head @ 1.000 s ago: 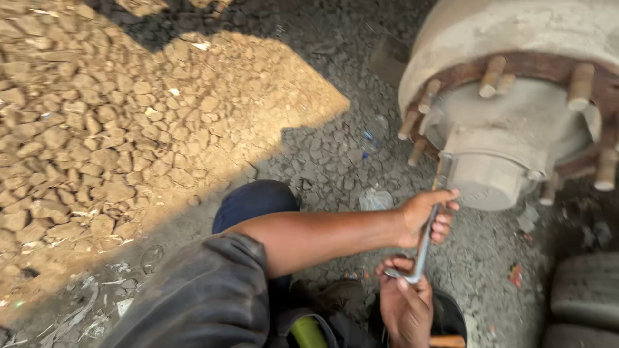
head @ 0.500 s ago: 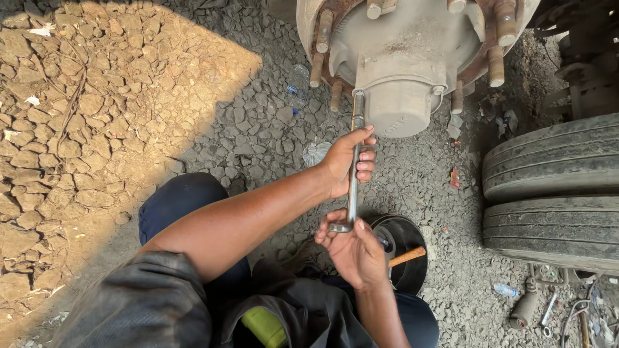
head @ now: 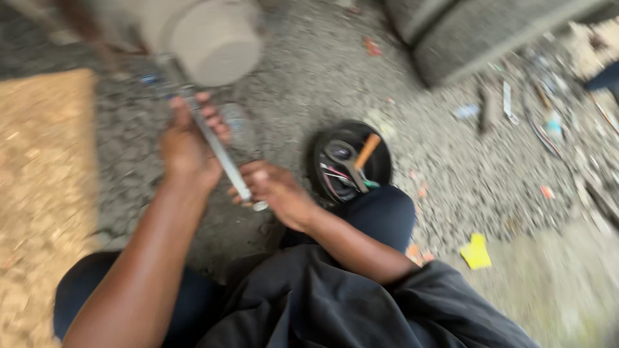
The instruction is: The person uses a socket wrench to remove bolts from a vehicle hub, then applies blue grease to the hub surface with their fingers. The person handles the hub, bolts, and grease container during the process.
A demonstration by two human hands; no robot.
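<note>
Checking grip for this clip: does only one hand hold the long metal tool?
No: the left hand grips the metal tool midway and the right hand holds its lower end.

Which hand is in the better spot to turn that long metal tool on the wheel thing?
Probably the right hand. It grips the free lower end of the metal bar, far from the hub, so it likely has more leverage. The left hand holds the bar higher, nearer the hub, steadying it.

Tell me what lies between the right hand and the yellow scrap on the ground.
In the head view, a black round tray of tools sits between the right hand and the yellow scrap, then the dark-trousered knee and bare gravel.
</note>
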